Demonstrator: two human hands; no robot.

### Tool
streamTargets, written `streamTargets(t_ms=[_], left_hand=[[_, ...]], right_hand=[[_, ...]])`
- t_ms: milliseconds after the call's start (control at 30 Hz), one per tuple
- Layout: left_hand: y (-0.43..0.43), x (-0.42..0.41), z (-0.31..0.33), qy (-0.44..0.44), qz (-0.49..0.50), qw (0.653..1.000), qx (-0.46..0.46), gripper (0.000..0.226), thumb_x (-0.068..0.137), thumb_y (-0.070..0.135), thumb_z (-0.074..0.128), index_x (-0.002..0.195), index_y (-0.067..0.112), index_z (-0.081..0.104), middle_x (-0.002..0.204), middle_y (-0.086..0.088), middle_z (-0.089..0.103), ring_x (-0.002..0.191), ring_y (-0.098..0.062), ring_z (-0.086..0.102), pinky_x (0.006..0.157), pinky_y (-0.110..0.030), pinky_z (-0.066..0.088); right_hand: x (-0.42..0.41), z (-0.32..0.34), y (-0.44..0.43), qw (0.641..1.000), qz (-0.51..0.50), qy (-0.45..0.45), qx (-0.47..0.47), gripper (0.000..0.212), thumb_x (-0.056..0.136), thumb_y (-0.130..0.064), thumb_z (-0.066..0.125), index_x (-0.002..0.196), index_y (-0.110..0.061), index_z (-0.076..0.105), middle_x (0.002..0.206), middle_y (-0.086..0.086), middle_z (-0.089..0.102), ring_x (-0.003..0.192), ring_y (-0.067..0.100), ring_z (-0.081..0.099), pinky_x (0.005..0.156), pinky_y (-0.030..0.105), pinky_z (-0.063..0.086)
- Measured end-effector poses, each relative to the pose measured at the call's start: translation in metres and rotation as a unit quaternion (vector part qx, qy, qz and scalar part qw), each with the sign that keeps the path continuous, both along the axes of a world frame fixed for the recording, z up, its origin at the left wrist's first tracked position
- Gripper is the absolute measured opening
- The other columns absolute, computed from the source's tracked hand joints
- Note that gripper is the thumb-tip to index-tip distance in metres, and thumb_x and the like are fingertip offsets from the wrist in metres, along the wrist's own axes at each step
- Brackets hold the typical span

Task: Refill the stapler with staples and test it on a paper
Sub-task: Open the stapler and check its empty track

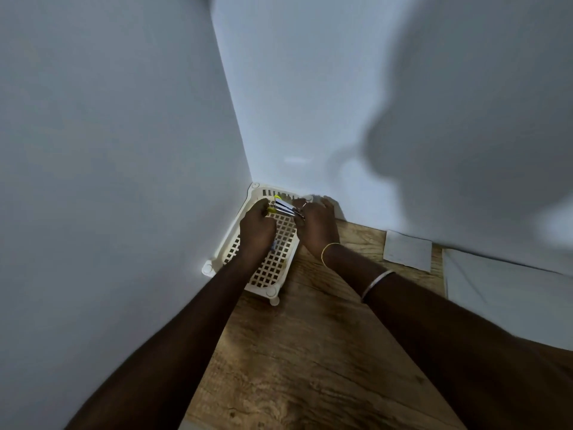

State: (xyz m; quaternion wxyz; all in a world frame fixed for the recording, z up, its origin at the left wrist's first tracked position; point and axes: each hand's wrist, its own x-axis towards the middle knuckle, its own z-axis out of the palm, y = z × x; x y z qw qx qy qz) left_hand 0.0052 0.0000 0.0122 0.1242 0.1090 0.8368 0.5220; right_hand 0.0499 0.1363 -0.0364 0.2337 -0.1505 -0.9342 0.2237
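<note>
A yellow and silver stapler [283,207] is held over a cream lattice basket [273,268] in the corner of the walls. My left hand [257,231] grips its left, yellow end. My right hand [316,226] holds its right end, where thin metal parts stick out. The stapler looks hinged open, with bright metal rails showing. A small blue thing shows under my left hand inside the basket; what it is I cannot tell. A white sheet of paper [407,250] lies on the wooden table [310,352] to the right, against the wall.
White walls close in on the left and at the back. A larger white sheet or cloth [502,293] covers the table at the far right. My right forearm wears a gold band and a silver bangle.
</note>
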Motion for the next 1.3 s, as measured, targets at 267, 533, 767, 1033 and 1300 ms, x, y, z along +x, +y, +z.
streamTargets(t_ms=[267, 533, 767, 1033, 1300], left_hand=[[0.005, 0.049, 0.003, -0.042, -0.009, 0.995, 0.093, 0.062, 0.08, -0.008, 0.05, 0.136, 0.016, 0.058, 0.135, -0.001, 0.064, 0.121, -0.009, 0.06, 0.106, -0.034, 0.048], [0.014, 0.131, -0.003, -0.137, -0.03, 0.976, 0.165, 0.055, 0.089, -0.017, 0.05, 0.139, 0.006, 0.053, 0.132, -0.005, 0.064, 0.117, -0.011, 0.062, 0.101, -0.028, 0.049], [0.016, 0.199, -0.024, -0.331, -0.085, 0.881, 0.328, 0.027, 0.099, -0.007, 0.05, 0.123, 0.002, 0.058, 0.112, -0.018, 0.066, 0.099, -0.027, 0.061, 0.087, -0.034, 0.05], [0.023, 0.247, -0.047, -0.435, -0.063, 0.819, 0.368, 0.025, 0.1, -0.005, 0.045, 0.122, -0.002, 0.055, 0.112, -0.019, 0.065, 0.098, -0.024, 0.068, 0.085, -0.032, 0.06], [0.036, 0.257, -0.053, -0.443, -0.023, 0.824, 0.353, 0.016, 0.098, -0.008, 0.048, 0.101, 0.0, 0.062, 0.099, -0.016, 0.068, 0.084, -0.021, 0.073, 0.07, -0.028, 0.061]], right_hand=[[0.074, 0.025, 0.016, 0.987, -0.024, 0.041, -0.153, 0.02, 0.086, -0.016, 0.07, 0.106, -0.017, 0.072, 0.092, 0.0, 0.073, 0.087, 0.019, 0.066, 0.08, 0.032, 0.052], [0.175, 0.037, 0.015, 0.943, -0.094, 0.074, -0.311, 0.023, 0.08, -0.014, 0.08, 0.103, -0.013, 0.074, 0.097, -0.007, 0.074, 0.09, 0.005, 0.069, 0.085, 0.023, 0.054], [0.255, 0.033, 0.0, 0.912, -0.052, 0.057, -0.402, 0.019, 0.082, -0.017, 0.08, 0.101, -0.021, 0.077, 0.095, -0.009, 0.077, 0.092, 0.003, 0.072, 0.078, 0.02, 0.055], [0.324, 0.018, -0.001, 0.813, -0.056, 0.032, -0.578, 0.021, 0.086, -0.012, 0.077, 0.107, -0.012, 0.078, 0.096, 0.003, 0.079, 0.083, 0.005, 0.07, 0.068, 0.018, 0.051], [0.326, 0.022, 0.002, 0.893, -0.084, -0.008, -0.441, 0.018, 0.082, -0.024, 0.081, 0.1, -0.025, 0.08, 0.086, -0.011, 0.078, 0.079, -0.003, 0.071, 0.066, 0.012, 0.05]])
